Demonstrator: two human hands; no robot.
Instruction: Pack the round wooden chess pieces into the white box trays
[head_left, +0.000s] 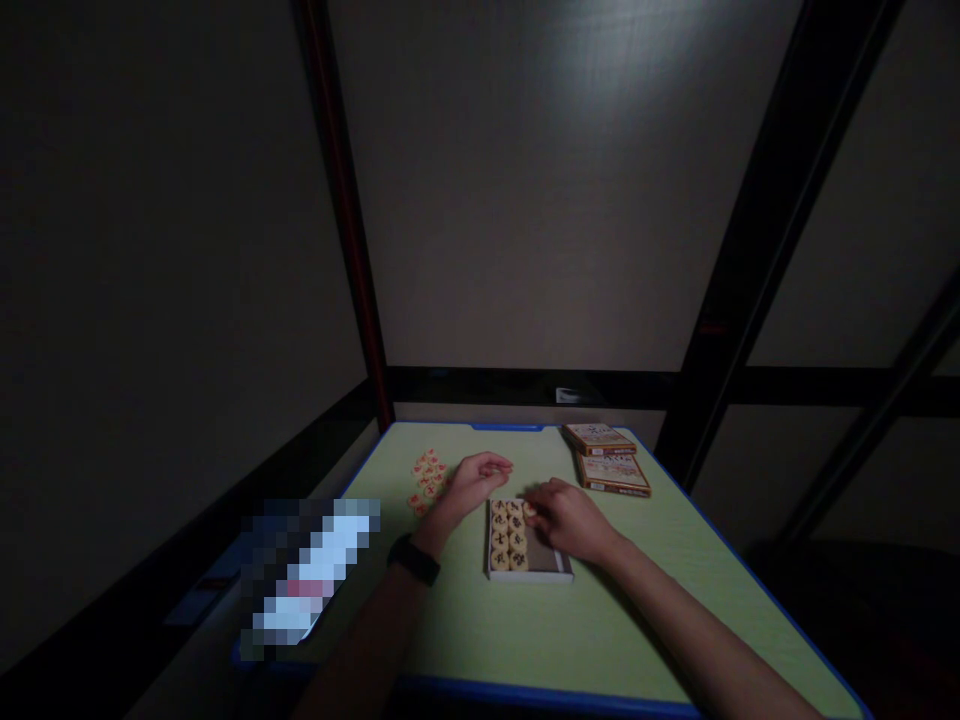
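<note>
A shallow white box [529, 576] stands on the table, with round Chinese chess pieces [500, 540] bearing black characters in two columns at its left side. My right hand [570, 518] reaches over the box's upper right, fingers closed at a piece [530, 509] in the top row. Its bare brown floor [541, 555] shows below that hand. My left hand [476, 482] hovers just beyond the box's upper left corner, fingers loosely bent and apart, with nothing seen in it. Left of this hand lies a loose cluster of pieces with red characters [429, 468], partly hidden by it.
Two printed flat boxes [611, 472] overlap at the table's far right. A blurred, bright flat object [322, 570] lies along the left edge. The green table [570, 640] has a blue rim, and a wall panel [540, 250] rises behind it.
</note>
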